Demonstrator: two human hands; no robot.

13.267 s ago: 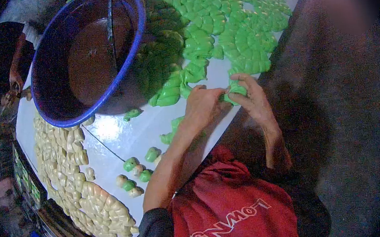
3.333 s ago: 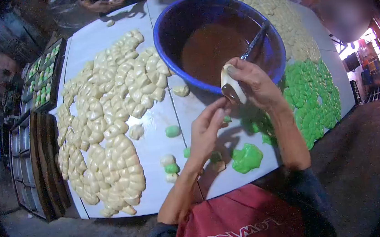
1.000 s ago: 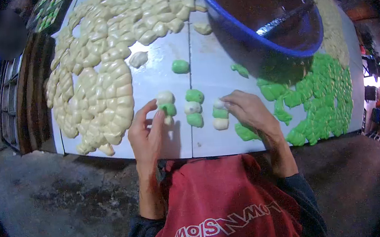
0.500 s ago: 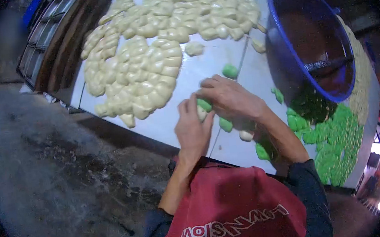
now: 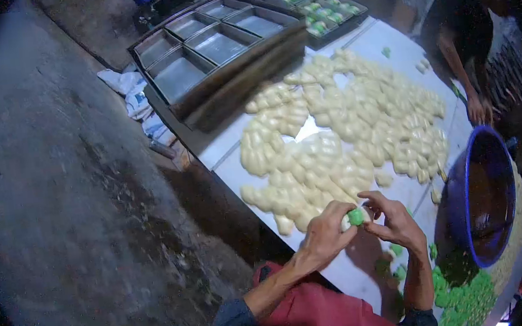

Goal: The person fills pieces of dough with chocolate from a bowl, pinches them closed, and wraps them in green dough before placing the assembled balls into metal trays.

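Observation:
My left hand (image 5: 326,237) and my right hand (image 5: 394,223) meet above the near edge of the white table (image 5: 230,159). Together they pinch a small cluster of green and white dough pieces (image 5: 355,218) between the fingertips. Just beyond the hands lies a wide bed of cream dough pieces (image 5: 340,136). A few loose green dough pieces (image 5: 397,250) sit on the table under my right wrist. A patch of green dough pieces (image 5: 466,300) covers the table at the lower right.
A blue basin (image 5: 483,195) with brown filling stands at the right. Metal baking trays (image 5: 212,48) are stacked at the table's far left end, some holding green and white pieces. Another person in dark clothes (image 5: 462,37) works at the far side. Bare concrete floor lies to the left.
Both hands have lifted off the table with the green and white dough cluster held between them. The view has swung left, bringing the baking trays and the other person into sight.

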